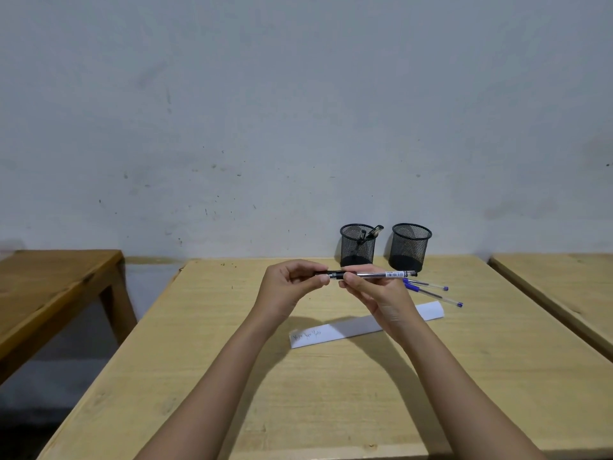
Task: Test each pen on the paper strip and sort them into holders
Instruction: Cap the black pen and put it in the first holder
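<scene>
From the head view, both hands are raised over the middle of the desk (298, 393) with one pen (381, 274) held level between them. The left hand (292, 283) pinches its black end between thumb and fingertips. The right hand (371, 290) curls round the clear barrel just beside that, thumb on top. Whether the cap is seated or coming off I cannot tell from here; the fingers cover the joint.

I would judge the pen light and stiff, with a smooth plastic barrel that could slip in a loose pinch. The dark grip section near the tip looks the best place to hold it for writing.

The paper strip (348, 327) lies flat below the hands, with scribbles at its near end. Two blue pens (428, 287) lie on the desk towards the right edge, close together. At the far edge stand two black mesh cups: the holder with pens (357, 245), and the other holder (410, 247) nearer the right edge, which looks empty.
</scene>
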### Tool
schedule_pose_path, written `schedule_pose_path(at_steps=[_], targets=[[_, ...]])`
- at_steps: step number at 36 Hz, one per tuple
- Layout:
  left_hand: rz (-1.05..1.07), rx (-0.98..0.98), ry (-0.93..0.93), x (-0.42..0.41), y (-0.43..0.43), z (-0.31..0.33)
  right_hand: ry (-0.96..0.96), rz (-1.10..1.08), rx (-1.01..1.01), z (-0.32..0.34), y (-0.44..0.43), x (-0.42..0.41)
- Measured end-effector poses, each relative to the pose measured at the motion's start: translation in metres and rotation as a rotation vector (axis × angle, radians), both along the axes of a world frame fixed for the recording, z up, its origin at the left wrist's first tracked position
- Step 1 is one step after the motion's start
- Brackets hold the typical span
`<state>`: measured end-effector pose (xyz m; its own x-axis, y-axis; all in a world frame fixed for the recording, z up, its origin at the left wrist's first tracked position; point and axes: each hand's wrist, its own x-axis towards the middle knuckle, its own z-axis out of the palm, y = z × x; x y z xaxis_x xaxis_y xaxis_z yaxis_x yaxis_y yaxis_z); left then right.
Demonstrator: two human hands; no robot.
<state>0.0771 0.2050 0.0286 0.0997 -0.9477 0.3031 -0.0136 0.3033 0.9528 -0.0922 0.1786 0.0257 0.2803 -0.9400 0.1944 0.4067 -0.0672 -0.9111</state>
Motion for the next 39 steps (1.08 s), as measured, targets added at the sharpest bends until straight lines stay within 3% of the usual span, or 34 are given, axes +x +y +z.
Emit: schedule_pose_path(at_steps=[7, 15, 22, 25, 28, 33, 39], targets=[[0.019, -0.015, -0.006, 0.011, -0.006, 0.004, -0.022, -0.067, 0.009, 0.005, -0.009, -0.020], [0.012, -0.075, -0.062, 0.011, -0.031, 0.025, 0.511, -0.153, -0.299, 0.007, -0.027, -0.040], [-0.032, -0.119, -0.107, -0.018, -0.065, 0.039, 0.832, -0.180, -0.442, 0.013, -0.049, -0.041], [-0.067, -0.105, -0.041, -0.029, -0.084, 0.039, 0.790, -0.256, -0.395, 0.009, -0.064, -0.045], [-0.045, -0.070, -0.019, -0.033, -0.109, 0.031, 0.620, -0.352, -0.280, 0.002, -0.081, -0.051], [0.053, 0.056, -0.243, -0.037, -0.152, -0.003, 0.335, -0.482, -0.145, -0.008, -0.113, -0.064], [0.067, 0.110, -0.370, -0.051, -0.184, -0.038, 0.229, -0.557, -0.117, -0.013, -0.151, -0.054]])
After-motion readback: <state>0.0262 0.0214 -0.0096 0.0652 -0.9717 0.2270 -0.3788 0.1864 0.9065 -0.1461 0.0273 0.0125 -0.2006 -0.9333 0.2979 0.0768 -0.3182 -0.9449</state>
